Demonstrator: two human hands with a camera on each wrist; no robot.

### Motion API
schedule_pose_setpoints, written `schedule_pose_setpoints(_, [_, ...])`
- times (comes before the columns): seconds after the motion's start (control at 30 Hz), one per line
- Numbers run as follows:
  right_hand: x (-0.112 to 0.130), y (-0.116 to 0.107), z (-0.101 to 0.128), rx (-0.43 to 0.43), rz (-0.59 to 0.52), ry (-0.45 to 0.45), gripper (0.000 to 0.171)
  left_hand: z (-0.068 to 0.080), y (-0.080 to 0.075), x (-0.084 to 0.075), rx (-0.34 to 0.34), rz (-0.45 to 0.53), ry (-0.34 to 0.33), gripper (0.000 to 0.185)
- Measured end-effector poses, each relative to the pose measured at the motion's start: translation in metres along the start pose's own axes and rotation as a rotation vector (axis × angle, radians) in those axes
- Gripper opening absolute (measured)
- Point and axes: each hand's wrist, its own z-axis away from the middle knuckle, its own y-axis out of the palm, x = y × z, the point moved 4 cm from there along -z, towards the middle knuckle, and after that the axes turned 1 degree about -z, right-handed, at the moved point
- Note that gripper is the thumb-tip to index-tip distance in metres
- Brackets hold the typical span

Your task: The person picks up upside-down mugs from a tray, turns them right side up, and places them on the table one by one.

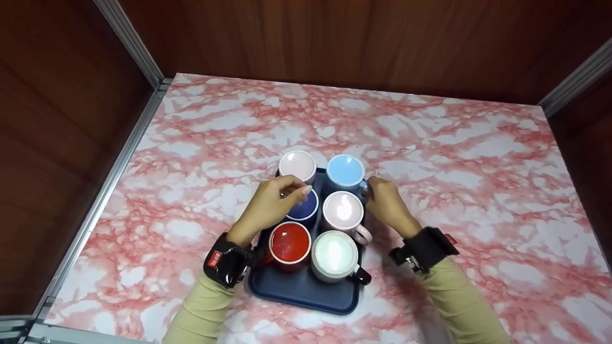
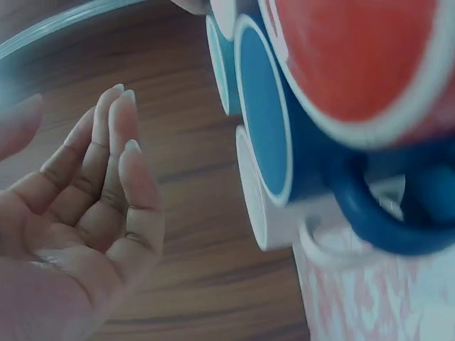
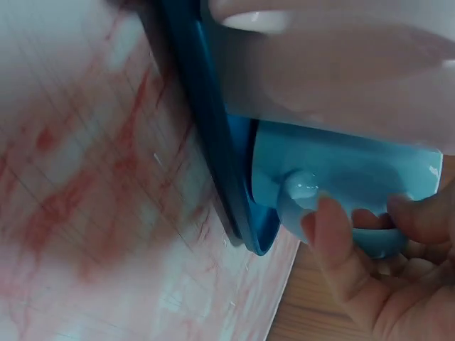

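Several mugs stand upright in two columns on a dark blue tray [image 1: 306, 291]. My right hand [image 1: 386, 203] pinches the handle [image 3: 295, 202] of the light blue mug [image 1: 345, 170] at the tray's back right, thumb and fingers around it in the right wrist view. Over the dark blue mug [image 1: 306, 208] hovers my left hand [image 1: 270, 200], fingers loosely bent and holding nothing. In the left wrist view its palm [image 2: 64, 263] is apart from the mug rims. A pale pink mug [image 1: 297, 165] is just behind it, the red mug [image 1: 289, 242] nearer me.
In the right column are a second pink mug [image 1: 343, 210] and a pale mint mug [image 1: 334, 255] with a black handle pointing right. The tray rests on a red-and-white marbled table [image 1: 459, 167]. Brown wood-grain panels [image 1: 334, 43] rise behind and at both sides.
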Motion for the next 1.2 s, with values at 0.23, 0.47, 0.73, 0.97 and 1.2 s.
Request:
schedule_pose_setpoints(0.23, [0.003,-0.024,0.003,-0.080,-0.438,0.317,0.009,-0.003,0.014,-0.005,0.076,0.360,-0.112,0.020])
schedule_pose_setpoints(0.47, [0.024,-0.043,0.014,-0.193,-0.987,0.458,0.010,-0.003,0.040,-0.021,0.129,0.617,-0.261,0.022])
schedule_pose_setpoints(0.73, [0.045,-0.041,0.022,-0.211,-1.472,0.444,0.019,-0.009,0.063,-0.038,0.091,1.019,-0.437,0.023])
schedule_pose_setpoints(0.97, [0.054,-0.025,0.025,-0.147,-1.605,0.505,0.016,-0.016,0.071,-0.048,0.029,1.208,-0.390,0.022])
schedule_pose_setpoints(1.2, [0.058,-0.018,0.026,-0.140,-1.673,0.506,0.014,-0.013,0.068,-0.040,-0.131,1.027,-0.343,0.008])
